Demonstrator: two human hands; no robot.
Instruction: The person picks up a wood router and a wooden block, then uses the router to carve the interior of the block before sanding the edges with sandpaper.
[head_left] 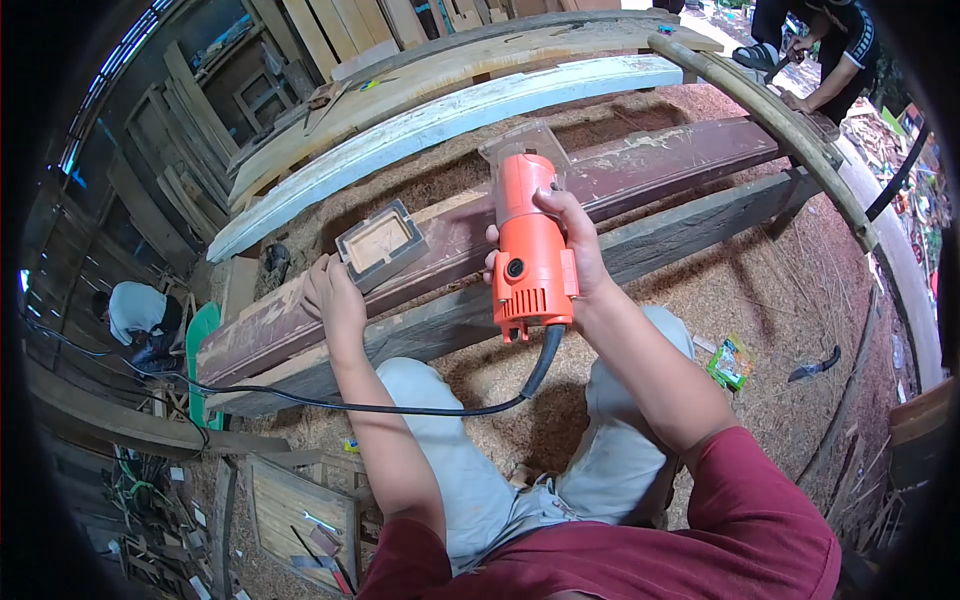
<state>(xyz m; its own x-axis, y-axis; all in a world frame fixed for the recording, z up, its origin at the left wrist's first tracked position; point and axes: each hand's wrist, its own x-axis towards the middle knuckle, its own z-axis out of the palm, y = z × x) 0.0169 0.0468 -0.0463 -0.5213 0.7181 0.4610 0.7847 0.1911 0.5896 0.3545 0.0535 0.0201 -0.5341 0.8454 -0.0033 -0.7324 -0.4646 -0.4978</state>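
Note:
My right hand [575, 240] is wrapped round an orange power tool [532, 262] with a clear base, tilted above a long dark red wooden plank [640, 165]. From the tool's lower end a black cable [450, 410] runs off to the left. My left hand [335, 300] rests with its fingers together at the near left corner of a small rectangular wooden frame [383, 245], which lies on the plank. Whether the fingers grip the frame or press on it is partly hidden.
A grey beam [700, 225] lies along the plank's near side, a white board [470, 105] beyond it. One person [840, 50] works at the upper right, another [140, 310] crouches at the far left. A green chair [203, 345] stands near the plank's left end.

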